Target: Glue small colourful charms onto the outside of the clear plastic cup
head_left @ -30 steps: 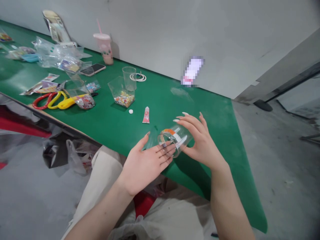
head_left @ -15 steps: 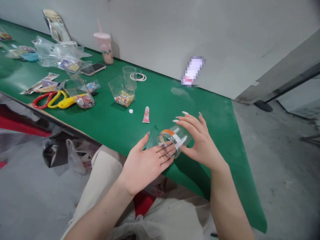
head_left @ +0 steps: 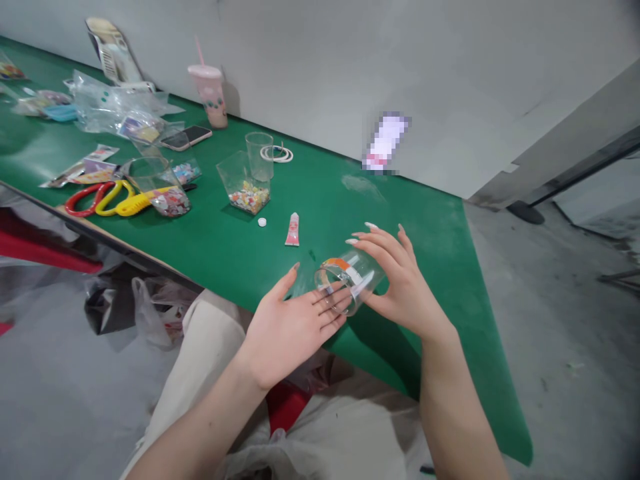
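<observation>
Tilted on its side above the table, a clear cup with an orange and white patch has its mouth toward my left. My right hand grips it near its base, thumb below and fingers over the top. Palm up, my left hand lies open with its fingers stretched under the cup's mouth; I cannot tell how much they bear its weight. Beyond the hands lie a small pink tube and a round white cap. Behind them stands a clear square cup with small colourful pieces in it.
A clear round cup stands beside a coiled white cable. To the left are scissors, another cup with pieces, a phone, plastic bags and a pink drink cup. A wall borders the green table's far edge.
</observation>
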A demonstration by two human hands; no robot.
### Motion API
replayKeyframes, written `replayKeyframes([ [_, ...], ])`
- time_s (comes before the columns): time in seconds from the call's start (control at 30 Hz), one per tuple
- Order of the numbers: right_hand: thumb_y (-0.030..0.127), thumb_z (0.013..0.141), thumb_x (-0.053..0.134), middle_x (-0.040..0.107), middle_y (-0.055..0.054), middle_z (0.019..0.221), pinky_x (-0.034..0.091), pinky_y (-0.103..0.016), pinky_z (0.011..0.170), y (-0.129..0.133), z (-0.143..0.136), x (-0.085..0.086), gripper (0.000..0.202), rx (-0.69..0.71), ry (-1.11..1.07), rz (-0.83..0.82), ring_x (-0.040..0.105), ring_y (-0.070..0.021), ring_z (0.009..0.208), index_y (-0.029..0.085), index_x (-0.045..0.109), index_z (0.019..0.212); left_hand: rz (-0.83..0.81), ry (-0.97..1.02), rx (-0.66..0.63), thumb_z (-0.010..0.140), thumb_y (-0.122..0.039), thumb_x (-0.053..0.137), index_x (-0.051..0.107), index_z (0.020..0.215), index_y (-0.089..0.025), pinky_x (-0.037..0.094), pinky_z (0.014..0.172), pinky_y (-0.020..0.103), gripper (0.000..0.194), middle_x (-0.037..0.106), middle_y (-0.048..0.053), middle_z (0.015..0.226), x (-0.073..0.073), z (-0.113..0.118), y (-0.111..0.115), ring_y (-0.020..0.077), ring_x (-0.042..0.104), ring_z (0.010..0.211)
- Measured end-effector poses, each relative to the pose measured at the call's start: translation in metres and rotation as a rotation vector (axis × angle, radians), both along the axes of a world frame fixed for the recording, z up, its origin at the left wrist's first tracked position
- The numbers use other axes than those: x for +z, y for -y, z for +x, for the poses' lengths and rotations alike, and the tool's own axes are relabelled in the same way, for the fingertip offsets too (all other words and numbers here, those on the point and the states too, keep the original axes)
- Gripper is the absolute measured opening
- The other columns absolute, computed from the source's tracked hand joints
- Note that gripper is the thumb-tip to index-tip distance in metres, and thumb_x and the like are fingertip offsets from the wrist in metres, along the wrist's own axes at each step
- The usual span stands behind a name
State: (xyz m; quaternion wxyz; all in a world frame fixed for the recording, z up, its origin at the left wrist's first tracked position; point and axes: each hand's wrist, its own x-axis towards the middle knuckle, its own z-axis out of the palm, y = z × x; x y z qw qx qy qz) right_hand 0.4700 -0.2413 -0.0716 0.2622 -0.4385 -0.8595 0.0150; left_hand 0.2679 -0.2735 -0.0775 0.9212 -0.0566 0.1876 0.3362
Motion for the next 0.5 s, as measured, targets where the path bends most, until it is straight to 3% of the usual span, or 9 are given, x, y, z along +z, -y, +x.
replayKeyframes([
  [0.5,0.016,0.073,0.053,0.052,-0.006,0.132,0.013,-0.054,0.114,-0.0003,-0.0003,-0.0005,0.056,-0.044,-0.01,0.026,0.04,-0.0274,0.132,0.025,0.043,0.127,-0.045,0.024,0.017,0.087,-0.047,0.045,0.03,0.14,-0.001,0.024,0.112,0.035,0.071,0.045,0.02,0.138,-0.008,-0.0042,0.005,0.0254,0.037,0.133],
])
